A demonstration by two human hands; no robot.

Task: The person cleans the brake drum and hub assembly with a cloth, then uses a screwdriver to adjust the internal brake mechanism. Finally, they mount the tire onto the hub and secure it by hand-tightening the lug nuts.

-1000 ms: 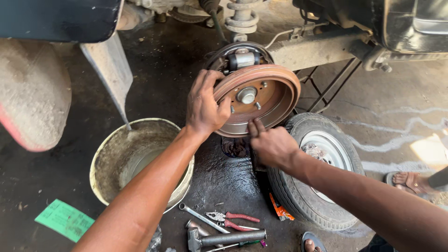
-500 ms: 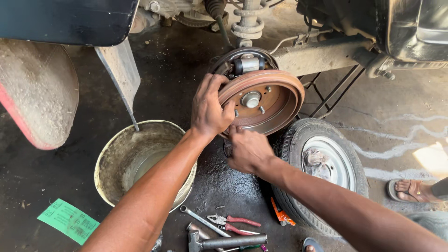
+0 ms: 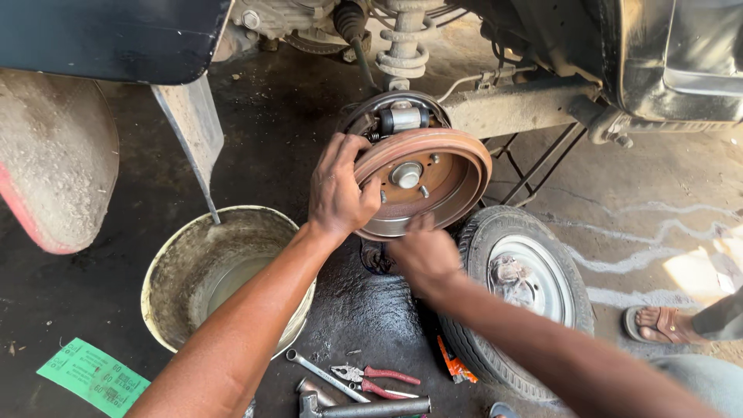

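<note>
Far left on the dark floor: green paper slip [image 3: 93, 377], then dirty bucket [image 3: 224, 275] with murky water. Left hand [image 3: 339, 190] clamped over the upper-left rim of the rusty brake drum [image 3: 424, 179], thumb hooked inside. Drum at the hub under the vehicle, tilted, backing plate showing behind its top edge. Right hand [image 3: 424, 251] now up under the drum's lower rim, closer than a second ago; grip blurred, cannot tell. Likely drum being worked loose. Below: spanner and pliers [image 3: 364, 379]. Right: wheel [image 3: 520, 294] lying flat, sandalled foot [image 3: 662, 323].
</note>
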